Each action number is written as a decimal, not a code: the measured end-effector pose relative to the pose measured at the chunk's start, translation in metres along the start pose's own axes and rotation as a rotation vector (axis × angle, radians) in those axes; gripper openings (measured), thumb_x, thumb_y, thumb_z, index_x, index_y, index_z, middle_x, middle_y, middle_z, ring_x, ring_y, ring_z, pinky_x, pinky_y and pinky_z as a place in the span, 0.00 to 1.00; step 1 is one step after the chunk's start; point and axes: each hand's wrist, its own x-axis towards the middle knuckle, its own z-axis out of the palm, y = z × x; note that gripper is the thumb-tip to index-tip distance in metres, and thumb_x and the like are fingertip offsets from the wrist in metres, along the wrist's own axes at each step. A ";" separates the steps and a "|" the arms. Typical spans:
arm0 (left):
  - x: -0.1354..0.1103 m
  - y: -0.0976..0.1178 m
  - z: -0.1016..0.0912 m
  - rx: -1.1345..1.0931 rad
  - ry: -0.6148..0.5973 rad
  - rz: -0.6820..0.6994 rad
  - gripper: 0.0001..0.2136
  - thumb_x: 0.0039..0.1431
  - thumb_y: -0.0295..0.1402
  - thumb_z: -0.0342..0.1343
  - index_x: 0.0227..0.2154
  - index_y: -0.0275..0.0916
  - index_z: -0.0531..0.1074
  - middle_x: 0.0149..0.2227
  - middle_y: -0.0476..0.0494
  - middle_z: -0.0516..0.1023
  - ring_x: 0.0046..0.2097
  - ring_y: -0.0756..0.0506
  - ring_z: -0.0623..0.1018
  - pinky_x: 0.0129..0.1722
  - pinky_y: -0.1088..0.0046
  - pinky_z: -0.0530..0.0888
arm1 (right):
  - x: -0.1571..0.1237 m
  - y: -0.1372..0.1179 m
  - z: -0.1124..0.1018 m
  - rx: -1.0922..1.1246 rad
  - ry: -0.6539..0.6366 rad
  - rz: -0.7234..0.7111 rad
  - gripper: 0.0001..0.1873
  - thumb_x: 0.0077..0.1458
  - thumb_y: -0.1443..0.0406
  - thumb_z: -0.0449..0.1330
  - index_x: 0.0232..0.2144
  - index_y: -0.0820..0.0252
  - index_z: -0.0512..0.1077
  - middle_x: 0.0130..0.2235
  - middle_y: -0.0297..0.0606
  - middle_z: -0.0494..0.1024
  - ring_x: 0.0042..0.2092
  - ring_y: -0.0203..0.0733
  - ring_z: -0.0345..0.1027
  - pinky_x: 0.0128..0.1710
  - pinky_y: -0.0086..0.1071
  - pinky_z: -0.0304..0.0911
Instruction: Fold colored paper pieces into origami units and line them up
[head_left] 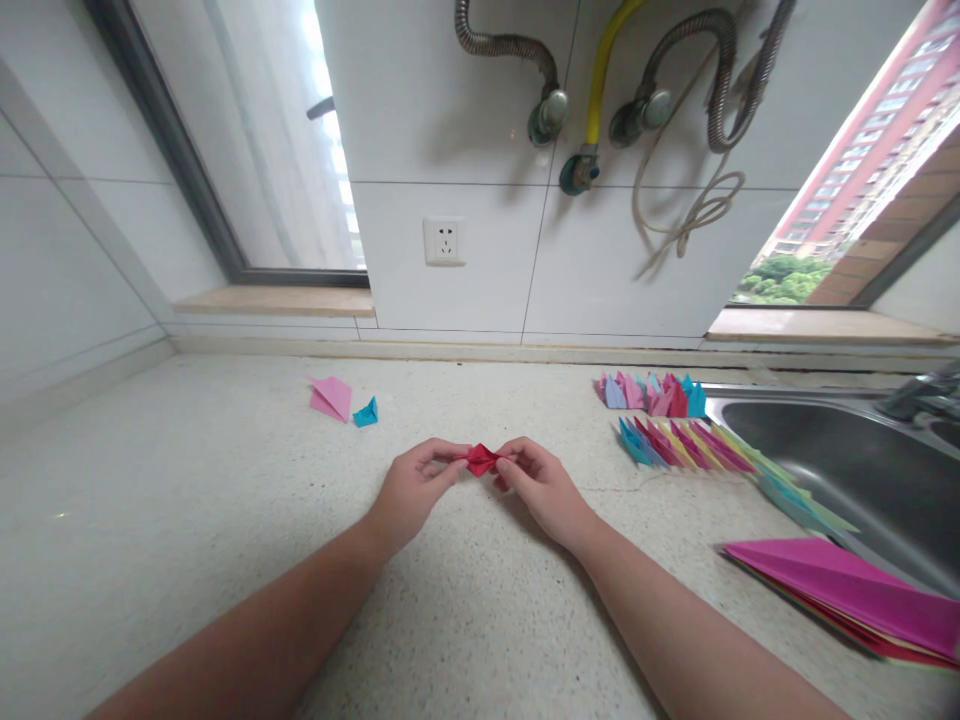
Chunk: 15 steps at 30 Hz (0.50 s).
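Note:
A small red folded paper piece is stretched between my two hands, above the middle of the speckled counter. My left hand pinches its left end between thumb and fingers. Its right end is pinched by my right hand, closed in the same way. The middle of the red paper bulges into a diamond shape, while both ends are partly hidden by fingertips. Beyond my left hand lie a pink folded paper piece and a smaller blue one.
At the right stand a row of small folded paper pieces and a row of colourful paper planes. Larger magenta folded sheets lie nearer, beside the metal sink. A socket and pipe valves are on the wall.

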 end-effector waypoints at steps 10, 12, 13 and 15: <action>0.001 -0.005 0.002 0.075 -0.087 -0.026 0.25 0.50 0.34 0.67 0.52 0.40 0.70 0.49 0.35 0.78 0.47 0.42 0.78 0.38 0.70 0.75 | 0.001 0.001 0.002 0.022 0.019 -0.028 0.11 0.57 0.57 0.61 0.36 0.59 0.71 0.31 0.36 0.76 0.33 0.37 0.70 0.36 0.33 0.64; 0.001 -0.005 0.001 0.091 -0.094 -0.034 0.26 0.50 0.34 0.66 0.53 0.40 0.70 0.47 0.36 0.78 0.43 0.44 0.79 0.36 0.72 0.74 | 0.000 0.000 0.002 -0.004 0.005 -0.044 0.11 0.58 0.58 0.61 0.37 0.59 0.71 0.32 0.36 0.76 0.33 0.37 0.70 0.36 0.33 0.64; 0.001 -0.004 0.001 0.103 -0.095 -0.039 0.25 0.50 0.34 0.66 0.52 0.40 0.71 0.46 0.36 0.79 0.39 0.45 0.79 0.34 0.73 0.74 | -0.001 0.000 0.002 -0.014 -0.003 -0.049 0.10 0.58 0.58 0.60 0.37 0.59 0.71 0.32 0.36 0.76 0.34 0.38 0.70 0.36 0.33 0.64; 0.001 -0.002 0.001 0.125 -0.094 -0.047 0.23 0.50 0.34 0.66 0.51 0.39 0.73 0.44 0.38 0.79 0.32 0.49 0.76 0.30 0.75 0.72 | -0.001 -0.001 0.002 -0.029 -0.012 -0.057 0.10 0.59 0.58 0.60 0.37 0.58 0.71 0.32 0.36 0.76 0.34 0.38 0.69 0.37 0.33 0.64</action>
